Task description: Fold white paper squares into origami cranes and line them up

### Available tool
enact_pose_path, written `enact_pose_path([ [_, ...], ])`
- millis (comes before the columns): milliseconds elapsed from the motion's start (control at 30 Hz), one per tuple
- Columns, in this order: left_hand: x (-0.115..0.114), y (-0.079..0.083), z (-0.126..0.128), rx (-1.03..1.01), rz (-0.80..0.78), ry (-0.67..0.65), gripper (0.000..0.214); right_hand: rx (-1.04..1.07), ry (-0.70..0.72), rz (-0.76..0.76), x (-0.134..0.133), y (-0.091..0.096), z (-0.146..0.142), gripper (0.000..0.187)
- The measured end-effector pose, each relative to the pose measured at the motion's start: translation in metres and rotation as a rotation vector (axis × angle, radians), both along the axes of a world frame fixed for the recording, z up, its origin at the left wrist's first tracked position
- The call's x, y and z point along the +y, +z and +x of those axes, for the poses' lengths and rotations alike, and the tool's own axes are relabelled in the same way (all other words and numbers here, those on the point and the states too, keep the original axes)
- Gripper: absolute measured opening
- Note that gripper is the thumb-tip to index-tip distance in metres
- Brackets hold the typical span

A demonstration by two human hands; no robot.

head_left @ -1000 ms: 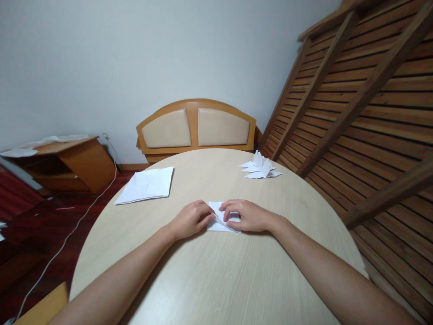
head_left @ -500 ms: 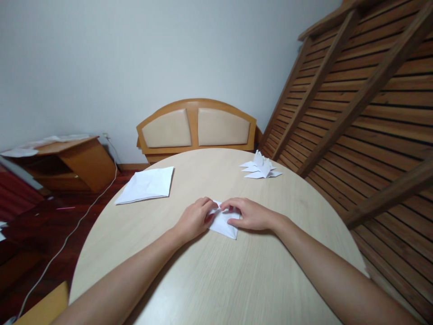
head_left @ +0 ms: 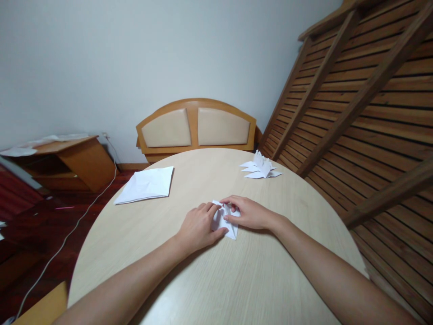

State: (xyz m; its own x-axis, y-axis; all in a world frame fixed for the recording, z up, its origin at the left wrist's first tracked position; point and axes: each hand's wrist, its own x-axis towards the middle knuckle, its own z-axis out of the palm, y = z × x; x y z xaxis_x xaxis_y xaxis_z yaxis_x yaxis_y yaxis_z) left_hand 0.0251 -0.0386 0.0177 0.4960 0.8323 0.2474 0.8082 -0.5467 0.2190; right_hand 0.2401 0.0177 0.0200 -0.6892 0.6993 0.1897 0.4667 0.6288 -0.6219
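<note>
From my head camera, I see my left hand (head_left: 198, 227) and my right hand (head_left: 249, 213) meeting over a small folded white paper (head_left: 220, 221) near the middle of the bench (head_left: 216, 280). On the left, my thumb and fingers are spread apart, the thumb lying along the paper's near side and the index finger reaching towards its far side. On the right, my fingers curl over the paper's far right part, thumb tip on it; I cannot tell whether they pinch a fold or only press. One corner of the paper points towards me, past both thumbs.

Farther off to my left, a larger white paper stack (head_left: 149, 183) lies flat near the bench's edge. Ahead and to the right, a close row of folded white paper figures (head_left: 260, 168) stands with pointed ends sticking up and out. Beyond the bench is a padded headboard (head_left: 196, 128).
</note>
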Motion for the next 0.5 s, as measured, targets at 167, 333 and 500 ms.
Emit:
enact_pose_path([
  [167,0.0001,-0.0036,0.0,-0.04,-0.023,0.03,0.055,-0.001,0.022,0.014,0.0011,-0.0003,0.0014,0.042],
  [333,0.0006,-0.0037,-0.002,-0.115,-0.053,0.099,0.049,0.03,0.03,-0.039,0.003,-0.0013,0.0058,0.044],
  [500,0.002,-0.0015,-0.0043,-0.099,-0.053,0.122,0.038,-0.007,0.032,0.037,0.0052,-0.0007,0.0076,0.033],
])
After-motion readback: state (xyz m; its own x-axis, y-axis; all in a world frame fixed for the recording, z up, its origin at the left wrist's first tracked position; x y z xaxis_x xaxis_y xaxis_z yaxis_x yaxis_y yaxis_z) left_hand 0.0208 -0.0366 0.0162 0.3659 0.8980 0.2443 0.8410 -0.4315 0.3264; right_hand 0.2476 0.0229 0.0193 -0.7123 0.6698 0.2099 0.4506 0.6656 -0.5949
